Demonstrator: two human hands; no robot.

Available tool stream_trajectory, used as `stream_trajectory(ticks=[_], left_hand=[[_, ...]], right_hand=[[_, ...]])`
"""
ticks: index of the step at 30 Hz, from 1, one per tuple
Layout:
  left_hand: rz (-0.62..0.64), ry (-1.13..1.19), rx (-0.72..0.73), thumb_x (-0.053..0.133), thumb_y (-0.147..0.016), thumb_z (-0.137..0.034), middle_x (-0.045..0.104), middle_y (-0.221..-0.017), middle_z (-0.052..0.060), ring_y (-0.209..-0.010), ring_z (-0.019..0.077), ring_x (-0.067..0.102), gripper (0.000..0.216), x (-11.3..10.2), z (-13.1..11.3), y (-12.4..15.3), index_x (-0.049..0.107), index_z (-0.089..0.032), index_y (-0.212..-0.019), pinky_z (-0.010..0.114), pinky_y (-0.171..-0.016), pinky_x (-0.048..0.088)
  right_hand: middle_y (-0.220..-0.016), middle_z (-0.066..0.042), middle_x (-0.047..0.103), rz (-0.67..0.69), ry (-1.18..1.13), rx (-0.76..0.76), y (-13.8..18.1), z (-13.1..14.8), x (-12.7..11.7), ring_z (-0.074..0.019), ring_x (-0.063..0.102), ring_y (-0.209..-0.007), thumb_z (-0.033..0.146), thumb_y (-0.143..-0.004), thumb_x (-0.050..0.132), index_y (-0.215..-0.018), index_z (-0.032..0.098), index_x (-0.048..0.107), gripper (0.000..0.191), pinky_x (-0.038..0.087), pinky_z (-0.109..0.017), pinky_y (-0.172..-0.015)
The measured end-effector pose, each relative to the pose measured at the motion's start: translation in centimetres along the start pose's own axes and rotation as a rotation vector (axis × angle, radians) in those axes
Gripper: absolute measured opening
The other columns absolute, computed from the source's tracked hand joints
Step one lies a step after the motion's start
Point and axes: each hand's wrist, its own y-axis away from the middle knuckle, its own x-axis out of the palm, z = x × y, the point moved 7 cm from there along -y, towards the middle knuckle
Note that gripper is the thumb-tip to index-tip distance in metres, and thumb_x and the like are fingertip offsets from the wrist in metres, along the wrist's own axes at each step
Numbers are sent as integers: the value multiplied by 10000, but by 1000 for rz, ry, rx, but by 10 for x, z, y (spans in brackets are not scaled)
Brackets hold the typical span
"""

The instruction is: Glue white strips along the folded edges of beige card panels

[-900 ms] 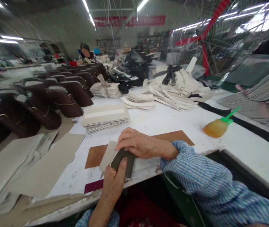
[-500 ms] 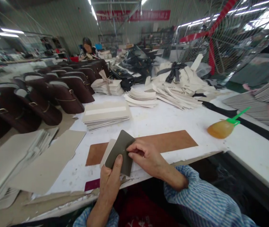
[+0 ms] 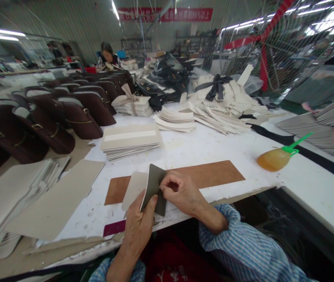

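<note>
The step in hand appeared to be working one small dark grey piece [image 3: 154, 187] between both hands, just above the near edge of the white table [image 3: 202, 147]. The left hand [image 3: 139, 227] came up from 6 o'clock, its thumb pressed on the piece's lower edge and the other fingers hidden behind it. The right hand [image 3: 181, 194] sat at 3 o'clock of the piece, fingers curled nearly shut and pinching its right edge. By my judgement, further handling called for a firm two-sided pinch that kept the thin sheet from buckling. The piece looked flat, matte and slightly flexible, with rounded corners, and was tilted up on edge over a pale card [image 3: 131, 192] that lay on a brown sheet [image 3: 213, 174]. A stack of cards [image 3: 131, 141] lay at 12 o'clock, an amber glue bottle [image 3: 274, 158] at 2 o'clock, and dark brown bags [image 3: 67, 113] at 10 o'clock.
</note>
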Motion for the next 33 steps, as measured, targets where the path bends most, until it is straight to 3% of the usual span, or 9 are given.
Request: stream_trajectory(ticks=[6,9,12,15,18,27,30,33], left_hand=[[-8,-74,21,508,-972,-516,651,-777,11,-806,195,631,399,0,-4,0,717,-177,-979,298,-766,513],[-53,-85,-4,526,-955,-538,630,-749,5,-795,199,631,391,-3,-2,1,688,-188,-892,305,-769,519],[-55,-73,13,527,-954,-527,617,-725,2,-787,202,634,378,-2,-4,0,676,-192,-861,308,-769,524],[-26,-65,40,516,-965,-503,657,-771,13,-790,199,635,375,1,-7,-1,711,-182,-968,303,-757,523],[6,-67,50,507,-974,-493,694,-832,27,-806,199,636,390,3,-10,-1,725,-181,-1063,298,-749,515],[46,-94,84,496,-989,-440,674,-807,19,-822,206,636,348,6,-13,0,734,-196,-1061,310,-780,507],[41,-87,71,490,-992,-452,690,-849,27,-862,211,651,360,6,-11,0,727,-193,-1068,308,-795,511],[31,-85,53,480,-994,-474,698,-853,34,-861,213,649,389,6,-8,-1,722,-182,-1081,316,-818,514]], right_hand=[[-761,-28,582,-53,324,-315,7,25,3,-159,531,-684,39,-812,535,-743,189,567,168,409,-290,-617],[-835,-61,630,-45,332,-366,11,27,4,-185,582,-763,10,-809,512,-852,171,620,198,457,-306,-670],[-855,-56,636,-41,226,-302,12,22,1,-176,598,-766,31,-823,549,-883,167,639,174,478,-297,-678],[-815,-29,622,-9,124,-206,9,15,-2,-155,580,-723,103,-870,614,-819,178,635,92,459,-285,-653],[-762,-1,605,34,71,-189,5,14,-5,-143,567,-724,94,-884,612,-755,191,621,162,431,-276,-659],[-698,26,535,89,244,-129,-5,15,-1,-117,490,-615,29,-749,586,-668,216,490,225,359,-259,-569],[-667,30,535,41,237,-33,-6,6,-2,-119,480,-598,44,-734,594,-676,220,503,205,359,-259,-558],[-660,26,550,-14,21,125,-3,-13,-6,-130,509,-602,119,-765,589,-694,223,531,138,407,-258,-554]])
